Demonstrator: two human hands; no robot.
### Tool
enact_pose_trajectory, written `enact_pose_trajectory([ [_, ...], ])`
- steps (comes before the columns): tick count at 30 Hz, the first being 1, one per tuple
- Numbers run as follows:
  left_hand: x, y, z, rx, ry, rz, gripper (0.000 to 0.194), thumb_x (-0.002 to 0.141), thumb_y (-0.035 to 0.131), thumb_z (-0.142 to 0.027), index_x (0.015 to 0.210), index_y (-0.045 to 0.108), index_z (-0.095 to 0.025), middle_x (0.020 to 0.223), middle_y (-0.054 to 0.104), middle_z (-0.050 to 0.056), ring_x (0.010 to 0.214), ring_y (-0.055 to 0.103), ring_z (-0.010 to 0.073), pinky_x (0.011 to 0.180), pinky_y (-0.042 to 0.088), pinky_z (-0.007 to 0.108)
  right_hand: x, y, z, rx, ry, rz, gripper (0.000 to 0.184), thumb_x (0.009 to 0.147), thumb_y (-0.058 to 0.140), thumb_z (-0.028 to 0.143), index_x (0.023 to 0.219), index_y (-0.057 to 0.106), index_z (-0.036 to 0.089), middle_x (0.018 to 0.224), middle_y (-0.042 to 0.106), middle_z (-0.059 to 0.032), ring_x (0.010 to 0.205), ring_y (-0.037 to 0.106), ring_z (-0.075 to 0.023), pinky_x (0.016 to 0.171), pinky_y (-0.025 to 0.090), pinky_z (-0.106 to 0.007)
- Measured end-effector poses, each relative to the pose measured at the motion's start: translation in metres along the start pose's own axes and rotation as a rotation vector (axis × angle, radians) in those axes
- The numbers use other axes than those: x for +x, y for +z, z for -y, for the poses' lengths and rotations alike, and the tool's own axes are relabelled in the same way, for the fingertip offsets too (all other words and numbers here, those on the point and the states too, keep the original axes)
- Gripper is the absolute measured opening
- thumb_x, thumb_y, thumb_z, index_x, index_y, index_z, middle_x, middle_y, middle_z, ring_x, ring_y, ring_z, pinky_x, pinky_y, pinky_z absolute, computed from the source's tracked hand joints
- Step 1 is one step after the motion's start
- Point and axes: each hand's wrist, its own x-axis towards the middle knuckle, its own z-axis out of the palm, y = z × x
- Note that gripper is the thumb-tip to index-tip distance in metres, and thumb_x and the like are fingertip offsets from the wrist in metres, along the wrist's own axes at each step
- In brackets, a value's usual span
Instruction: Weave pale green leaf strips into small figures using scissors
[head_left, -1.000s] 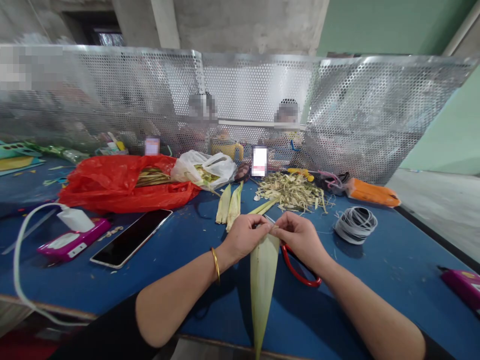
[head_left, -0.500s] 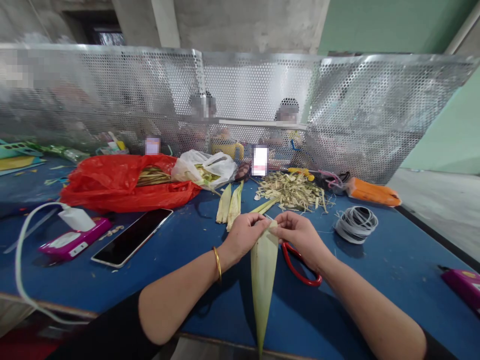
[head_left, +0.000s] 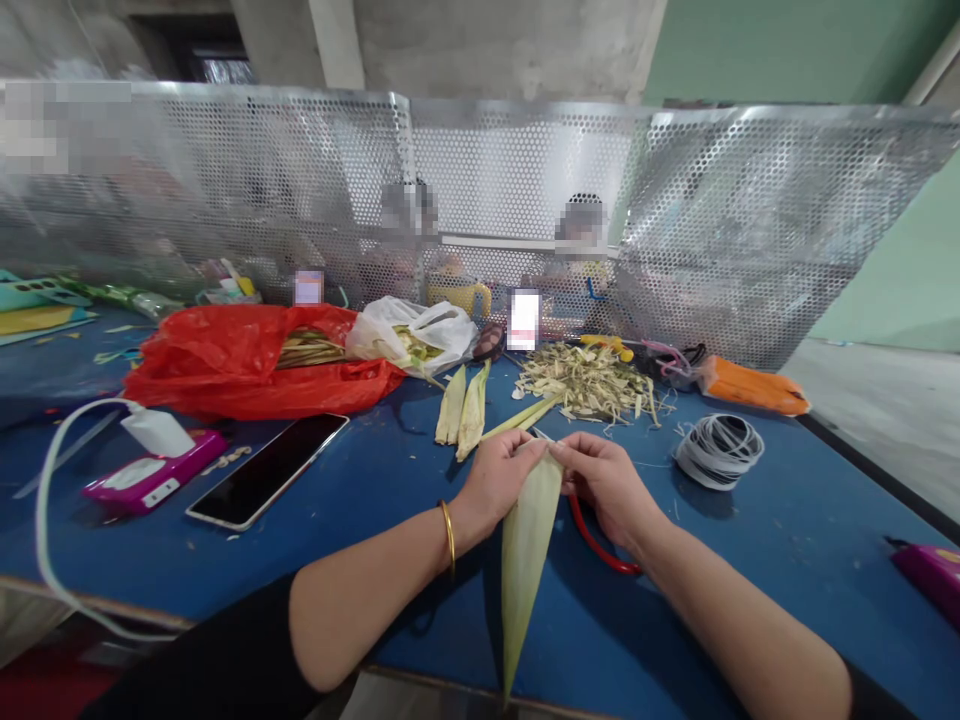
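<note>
A long pale-green husk leaf [head_left: 529, 540], which looks like corn husk, hangs point down toward the table's front edge. Its broad upper end is pinched between thumb and fingers of my left hand [head_left: 501, 480]. My right hand [head_left: 600, 485] pinches the same end from the other side, so the fingertips of both nearly meet. A thin pale strand shows just above the fingertips. Partly hidden under my right hand lies a red handle [head_left: 600, 545], apparently of scissors. Beyond my left hand rest two shorter husk pieces [head_left: 471, 415] and a stalk-like strip [head_left: 521, 415].
Husk scraps [head_left: 589, 380] are heaped behind my hands, near a lit phone [head_left: 523, 318]. A thread coil [head_left: 718, 452] and orange packet [head_left: 754, 387] lie right. Leftward are a dark phone [head_left: 270, 472], purple power strip [head_left: 157, 475], red bag [head_left: 210, 365] and white bag [head_left: 412, 335].
The view has shifted slightly. The leaf's top has moved a little right and its lower tip left, so it leans more. My right hand covers more of the red handle.
</note>
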Motion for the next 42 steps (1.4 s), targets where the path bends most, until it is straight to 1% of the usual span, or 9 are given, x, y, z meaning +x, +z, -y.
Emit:
enact_pose_trajectory([
  [6, 0.003, 0.000, 0.002, -0.121, -0.072, -0.024, 0.025, 0.074, 0.061, -0.040, 0.066, 0.051, -0.018, 0.054, 0.050, -0.005, 0.047, 0.039, 0.0072, 0.046, 0.032, 0.019, -0.001, 0.002, 0.001, -0.224, -0.294, -0.171, 0.034, 0.065, 0.078, 0.046, 0.062, 0.058, 0.018, 0.053, 0.057, 0.0029, 0.048, 0.050, -0.0098, 0.048, 0.043, -0.023],
  [10, 0.006, -0.002, -0.001, -0.107, -0.043, -0.069, 0.026, 0.073, 0.060, -0.040, 0.066, 0.052, -0.017, 0.054, 0.049, -0.005, 0.047, 0.040, 0.0077, 0.046, 0.032, 0.020, -0.003, 0.003, 0.004, -0.034, -0.096, -0.051, 0.039, 0.059, 0.082, 0.045, 0.075, 0.061, 0.017, 0.062, 0.062, 0.0019, 0.053, 0.056, -0.0102, 0.053, 0.048, -0.023],
  [14, 0.007, -0.003, -0.001, -0.063, 0.018, -0.105, 0.026, 0.073, 0.060, -0.040, 0.065, 0.053, -0.017, 0.056, 0.050, -0.005, 0.051, 0.041, 0.0084, 0.049, 0.033, 0.020, -0.005, 0.004, 0.003, 0.041, 0.083, 0.093, 0.038, 0.055, 0.085, 0.040, 0.068, 0.058, 0.016, 0.058, 0.058, 0.0024, 0.051, 0.053, -0.0079, 0.052, 0.047, -0.021],
  [20, 0.010, -0.006, 0.005, -0.025, 0.038, -0.163, 0.028, 0.076, 0.058, -0.045, 0.069, 0.055, -0.017, 0.059, 0.051, -0.004, 0.053, 0.043, 0.0099, 0.050, 0.033, 0.022, -0.006, 0.003, 0.006, -0.110, -0.218, -0.069, 0.032, 0.064, 0.079, 0.042, 0.064, 0.058, 0.019, 0.053, 0.058, 0.0024, 0.050, 0.053, -0.0104, 0.051, 0.046, -0.023],
  [22, 0.010, -0.007, 0.004, -0.011, 0.044, -0.178, 0.029, 0.075, 0.058, -0.046, 0.069, 0.055, -0.017, 0.059, 0.051, -0.004, 0.054, 0.043, 0.0102, 0.050, 0.033, 0.022, -0.007, 0.003, 0.008, -0.133, -0.234, -0.098, 0.031, 0.067, 0.077, 0.044, 0.068, 0.059, 0.019, 0.057, 0.060, 0.0018, 0.054, 0.057, -0.0120, 0.053, 0.048, -0.023],
  [26, 0.008, -0.006, 0.001, -0.036, 0.079, -0.095, 0.031, 0.075, 0.060, -0.047, 0.070, 0.055, -0.017, 0.058, 0.050, -0.005, 0.052, 0.041, 0.0089, 0.050, 0.033, 0.021, -0.004, 0.003, 0.005, -0.048, -0.049, -0.083, 0.034, 0.067, 0.079, 0.045, 0.079, 0.063, 0.018, 0.073, 0.066, -0.0015, 0.065, 0.064, -0.0132, 0.055, 0.052, -0.022],
  [31, 0.007, -0.003, 0.000, -0.113, 0.033, -0.045, 0.030, 0.072, 0.061, -0.046, 0.069, 0.053, -0.017, 0.058, 0.050, -0.005, 0.051, 0.040, 0.0080, 0.047, 0.032, 0.020, -0.001, 0.001, 0.002, 0.118, 0.193, 0.145, 0.027, 0.069, 0.080, 0.036, 0.078, 0.065, 0.015, 0.071, 0.068, -0.0037, 0.060, 0.064, -0.0111, 0.057, 0.054, -0.020],
  [35, 0.008, -0.002, 0.002, -0.151, -0.007, -0.068, 0.032, 0.070, 0.063, -0.047, 0.066, 0.051, -0.018, 0.056, 0.048, -0.006, 0.049, 0.040, 0.0071, 0.046, 0.032, 0.019, -0.002, -0.001, 0.003, 0.187, 0.202, 0.139, 0.024, 0.066, 0.082, 0.025, 0.079, 0.064, 0.016, 0.072, 0.069, -0.0019, 0.062, 0.065, -0.0106, 0.060, 0.053, -0.020],
  [42, 0.008, -0.001, 0.002, -0.172, -0.017, -0.054, 0.032, 0.070, 0.064, -0.048, 0.068, 0.052, -0.018, 0.057, 0.051, -0.005, 0.048, 0.042, 0.0074, 0.046, 0.035, 0.020, -0.002, 0.001, 0.002, 0.275, 0.210, 0.212, 0.023, 0.067, 0.079, 0.023, 0.081, 0.063, 0.018, 0.072, 0.067, 0.0001, 0.064, 0.065, -0.0117, 0.070, 0.053, -0.024],
])
